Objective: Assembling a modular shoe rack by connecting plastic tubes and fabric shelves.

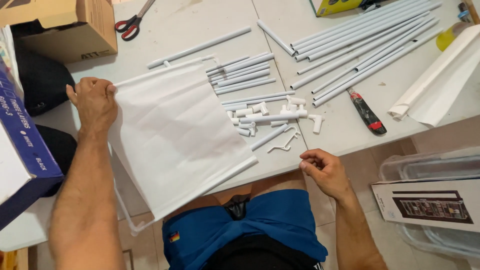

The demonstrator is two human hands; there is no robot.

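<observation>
Left hand (95, 102): fingers closed on the upper left edge of the sheet (175, 135), thumb side lying on the tabletop (200, 25).
Right hand (325, 171): fingers curled loosely, gripping nothing, just off the near tabletop edge, above the lap.
Sheet: white fabric, spread flat from the left fingers toward the right; one tube along its far edge and one along its lower right edge, near corner hanging over the tabletop edge.
Short tubes (242, 72): white, in a row just beyond the sheet, well apart from the left fingers.
Connectors (270, 112): small white pieces in a heap, between the sheet and the right fingers, farther up the tabletop.
Hook (285, 142): thin white wire piece, near the right fingers, just beyond them.
Long tubes (365, 45): white bundle, far beyond the right fingers.
Knife (366, 112): red and black, beyond the right fingers, to their right.
Scissors (132, 22): red handles, far beyond the left fingers.
Boxes: cardboard box (65, 30) beyond the left fingers; blue box (25, 140) to their left.
</observation>
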